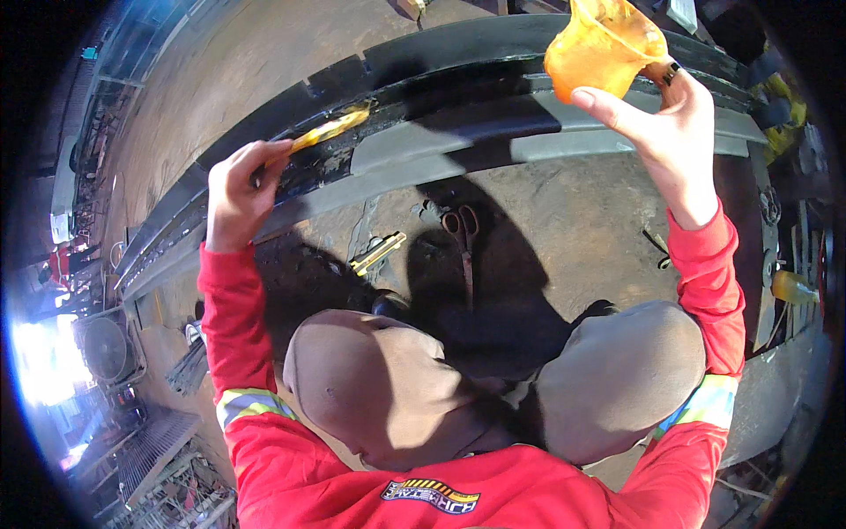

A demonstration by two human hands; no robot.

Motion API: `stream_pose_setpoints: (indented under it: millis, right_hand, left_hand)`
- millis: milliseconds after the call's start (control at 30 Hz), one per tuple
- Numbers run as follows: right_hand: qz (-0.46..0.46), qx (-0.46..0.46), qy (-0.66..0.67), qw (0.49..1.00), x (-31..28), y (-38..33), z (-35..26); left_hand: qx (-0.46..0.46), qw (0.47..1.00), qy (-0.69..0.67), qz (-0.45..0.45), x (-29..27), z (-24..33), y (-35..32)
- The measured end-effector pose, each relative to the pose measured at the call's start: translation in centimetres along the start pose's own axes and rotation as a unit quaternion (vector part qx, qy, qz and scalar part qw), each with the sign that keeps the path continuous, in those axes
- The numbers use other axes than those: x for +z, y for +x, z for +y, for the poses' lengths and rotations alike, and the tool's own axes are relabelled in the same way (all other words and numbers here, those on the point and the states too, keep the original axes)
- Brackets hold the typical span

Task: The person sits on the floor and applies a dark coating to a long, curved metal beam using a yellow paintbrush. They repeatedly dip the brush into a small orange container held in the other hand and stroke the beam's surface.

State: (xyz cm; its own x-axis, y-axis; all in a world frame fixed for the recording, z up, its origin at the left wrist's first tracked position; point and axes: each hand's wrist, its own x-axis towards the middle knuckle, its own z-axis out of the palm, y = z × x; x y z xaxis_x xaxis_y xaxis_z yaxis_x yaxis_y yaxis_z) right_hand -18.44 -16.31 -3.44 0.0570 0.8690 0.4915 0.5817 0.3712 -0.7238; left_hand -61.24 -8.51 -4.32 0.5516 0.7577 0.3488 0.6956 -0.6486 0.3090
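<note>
My left hand (pixel 240 189) is closed round the handle of a thin brush (pixel 328 130) smeared with amber, glue-like stuff. The brush's tip is over the dark channel of a long, curved black-and-grey strip (pixel 423 137); I cannot tell whether it touches. At the upper right, my right hand (pixel 674 132) grips an orange, translucent cup (pixel 592 62), tilted, with its thumb in front and the other fingers mostly behind. Amber residue coats the cup. Scissors (pixel 464 238) lie on the ground between my knees and the strip, with a yellow utility knife (pixel 379 254) to their left.
Both my knees (pixel 630 379) are bent up close to the strip. A fan (pixel 104 346) and metal racks stand at the left. Toward the right edge lies a bottle of yellowish liquid (pixel 793 287), near assorted scrap. Brown ground (pixel 256 53) stretches beyond the strip.
</note>
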Motion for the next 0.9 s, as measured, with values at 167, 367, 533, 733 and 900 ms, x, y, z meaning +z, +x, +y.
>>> stream_pose_setpoints:
  millis: [167,367,533,733,900]
  right_hand:
    - [0.022,0.005,0.018,1.0,0.4,0.0,1.0]
    - [0.038,-0.014,-0.002,0.999,0.2,0.1,0.6]
    - [0.038,0.005,0.03,0.999,0.0,-0.1,0.7]
    - [0.023,-0.009,0.03,0.999,0.4,0.1,-0.1]
    - [0.034,0.017,0.039,0.998,0.1,0.1,0.6]
  left_hand:
    - [0.031,0.999,-0.02,0.026,1.1,2.9,0.8]
    - [0.0,0.999,0.0,0.043,2.3,2.0,0.8]
    - [-0.084,0.995,-0.047,0.039,-0.7,3.2,-1.9]
    - [-0.159,0.981,-0.08,0.083,-0.7,0.1,-2.8]
    - [-0.156,0.978,-0.093,0.106,-0.5,1.2,-2.5]
